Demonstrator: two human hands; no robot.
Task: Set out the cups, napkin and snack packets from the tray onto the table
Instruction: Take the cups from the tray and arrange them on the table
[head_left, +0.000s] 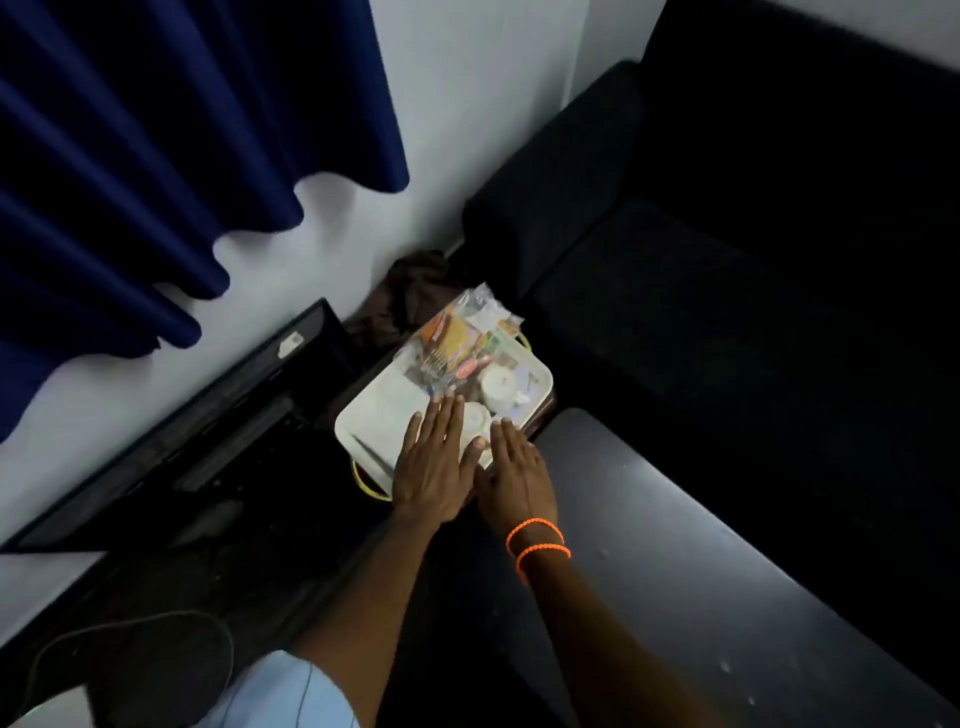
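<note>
White plastic tray (382, 423), rigid, light, loaded at far right. Cups: two, pale, ceramic by look; larger cup (497, 387) far, smaller cup (475, 418) near. Hard, breakable, probably smooth-sided; best taken round the wall or by the rim. Snack packets (449, 345), clear wrap, soft, crinkly, slippery; best pinched at a seam. Napkin: not made out. Left hand (434, 467) flat, fingers straight, over near tray, fingertips beside smaller cup. Right hand (514, 480) flat, straight-fingered, at near right rim, just beside that cup. Nothing gripped. Dark table (675, 545) right of tray.
</note>
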